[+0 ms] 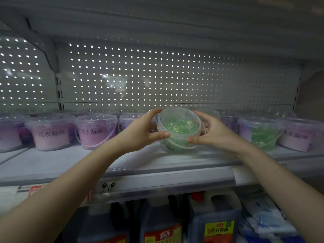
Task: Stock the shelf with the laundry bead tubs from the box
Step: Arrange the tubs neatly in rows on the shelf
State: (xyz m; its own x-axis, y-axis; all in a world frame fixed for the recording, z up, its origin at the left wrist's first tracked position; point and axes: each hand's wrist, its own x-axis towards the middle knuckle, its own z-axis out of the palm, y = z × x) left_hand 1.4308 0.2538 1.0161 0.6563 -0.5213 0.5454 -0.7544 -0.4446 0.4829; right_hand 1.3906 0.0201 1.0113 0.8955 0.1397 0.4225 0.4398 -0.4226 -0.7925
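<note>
Tub of green laundry beads (178, 130) is in a gap of the front row on the shelf (70, 163), tilted so that its lid (177, 120) faces the person; whether its base touches the shelf, one cannot tell. The left hand (142, 132) grips it on one side and the right hand (210, 132) on the other, thumbs in front, fingers curled around the rim. The risk is the tilt: if the hands let go before the base lies flat, the tub can roll forward over the edge toward the bottles (213, 216) below. The smooth plastic wall may also slip. Pushed too far sideways, it can knock the pink tub (96, 132) on the left or the green tub (261, 134) on the right.
</note>
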